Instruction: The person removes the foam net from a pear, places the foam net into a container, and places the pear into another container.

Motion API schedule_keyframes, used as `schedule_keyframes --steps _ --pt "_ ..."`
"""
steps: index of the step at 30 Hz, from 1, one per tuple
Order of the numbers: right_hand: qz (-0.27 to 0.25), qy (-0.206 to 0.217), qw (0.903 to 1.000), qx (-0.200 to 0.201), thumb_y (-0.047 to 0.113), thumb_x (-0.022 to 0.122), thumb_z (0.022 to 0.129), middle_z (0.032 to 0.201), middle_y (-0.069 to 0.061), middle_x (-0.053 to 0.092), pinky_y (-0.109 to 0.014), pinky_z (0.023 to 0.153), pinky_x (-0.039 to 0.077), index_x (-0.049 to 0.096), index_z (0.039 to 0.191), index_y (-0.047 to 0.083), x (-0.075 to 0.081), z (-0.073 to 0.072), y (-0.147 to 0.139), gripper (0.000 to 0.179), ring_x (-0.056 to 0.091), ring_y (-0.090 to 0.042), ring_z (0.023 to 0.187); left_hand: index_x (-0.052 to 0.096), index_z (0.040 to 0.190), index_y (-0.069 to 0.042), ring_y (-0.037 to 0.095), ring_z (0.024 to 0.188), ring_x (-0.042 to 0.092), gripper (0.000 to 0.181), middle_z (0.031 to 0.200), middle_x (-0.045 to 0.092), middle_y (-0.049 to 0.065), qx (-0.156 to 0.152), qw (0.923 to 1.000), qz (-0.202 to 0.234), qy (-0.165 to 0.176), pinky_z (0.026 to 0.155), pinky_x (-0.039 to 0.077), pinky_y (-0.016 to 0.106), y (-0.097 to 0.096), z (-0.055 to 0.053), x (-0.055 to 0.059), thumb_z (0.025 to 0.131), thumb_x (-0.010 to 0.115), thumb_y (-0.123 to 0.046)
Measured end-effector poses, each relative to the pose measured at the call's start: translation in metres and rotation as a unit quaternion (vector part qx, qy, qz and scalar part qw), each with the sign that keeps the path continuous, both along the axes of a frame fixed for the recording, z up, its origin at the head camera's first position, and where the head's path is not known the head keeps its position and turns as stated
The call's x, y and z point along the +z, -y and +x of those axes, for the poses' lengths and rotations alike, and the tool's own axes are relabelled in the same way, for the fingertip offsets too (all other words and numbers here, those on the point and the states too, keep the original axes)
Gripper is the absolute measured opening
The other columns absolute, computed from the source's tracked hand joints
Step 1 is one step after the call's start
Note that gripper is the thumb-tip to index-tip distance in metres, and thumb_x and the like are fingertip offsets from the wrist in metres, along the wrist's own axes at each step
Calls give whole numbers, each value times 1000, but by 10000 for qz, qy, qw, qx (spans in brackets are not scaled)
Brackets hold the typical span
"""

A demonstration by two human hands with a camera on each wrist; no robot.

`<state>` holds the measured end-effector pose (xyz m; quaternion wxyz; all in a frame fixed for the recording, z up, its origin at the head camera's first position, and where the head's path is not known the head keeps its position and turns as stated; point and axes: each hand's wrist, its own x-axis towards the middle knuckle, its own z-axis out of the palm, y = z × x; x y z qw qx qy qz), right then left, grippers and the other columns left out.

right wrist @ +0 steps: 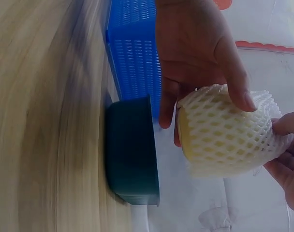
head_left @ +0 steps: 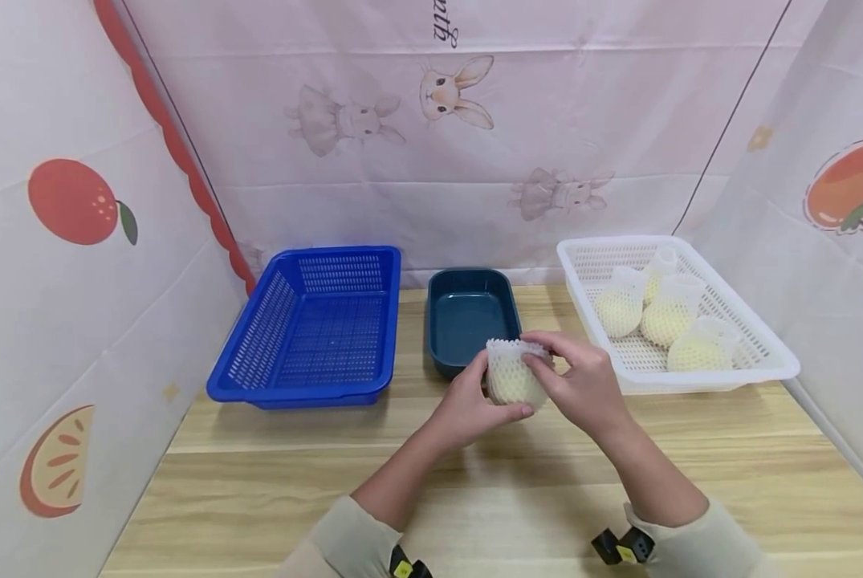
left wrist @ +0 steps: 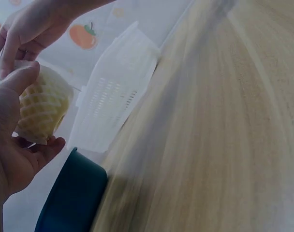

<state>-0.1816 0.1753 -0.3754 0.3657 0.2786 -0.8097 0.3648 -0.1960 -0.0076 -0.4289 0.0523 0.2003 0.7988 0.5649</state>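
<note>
One netted fruit (head_left: 514,393): held clear of the table (head_left: 279,490) between both hands, at the middle of the head view, in front of the dark green tray (head_left: 467,321).
Foam net (head_left: 505,351): still wrapped round most of the fruit, frilled edge uppermost; the right wrist view shows bare yellow at the other end, so unwrapping looks barely begun.
Left hand (head_left: 467,411): curled round the fruit's left side, thumb on one face, fingers on the opposite one.
Right hand (head_left: 581,384): thumb and forefinger pinching the net near its upper edge; how firmly, I cannot tell.
White basket (head_left: 734,374): right of the frame, with four more netted fruits (head_left: 619,311) that seem left to handle, every net on.
Tray progress: no fruit shows in it, so nothing appears finished there.
Blue basket (head_left: 301,395): left of the frame, no fruit or stripped net showing inside; that share also looks undone.
</note>
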Motion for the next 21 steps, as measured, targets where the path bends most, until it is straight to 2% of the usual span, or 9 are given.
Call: schedule_keyframes --steps 3,9,14,17,19,21 --pt "27 78 10000 32 -1 80 76 95 -8 75 -17 69 52 74 101 4 -3 -1 2 27 66 -14 79 42 141 -27 10 109 59 85 127 57 -8 80 9999 -66 74 90 54 31 0 1 -1 72 86 -47" --pt "0 577 9983 81 -1 78 79 102 -9 74 -17 67 52 71 112 5 -11 -3 4 34 65 -13 78 43 140 -30 8 108 59 81 126 57 -13 201 9996 -129 162 89 54 31 2 1 -8 72 85 -48" --pt "-60 1127 9934 206 6 77 83 116 -10 70 -33 74 59 67 121 6 -16 -1 6 40 68 -18 90 45 138 -27 9 105 60 78 122 59 -12 230 9996 -59 149 86 54 29 6 1 -14 73 86 -43" --pt "-50 1851 9820 367 18 76 86 128 -7 64 -40 82 59 61 131 11 -19 0 7 48 64 -21 105 45 138 -28 10 104 61 77 123 58 -11 221 9994 13 248 85 55 29 10 2 -17 74 86 -37" --pt "2 2478 9674 517 28 75 88 136 -6 58 -44 88 57 55 138 16 -21 0 8 55 59 -23 118 44 137 -28 10 105 60 77 124 57 -11 226 9993 28 295 86 55 30 13 2 -20 73 87 -36" --pt "51 3073 9492 681 36 75 87 141 -6 54 -47 92 54 50 142 20 -25 -1 9 62 56 -25 123 43 137 -30 11 107 59 78 125 56 -12 214 9992 38 335 89 54 31 16 3 -22 73 87 -37"
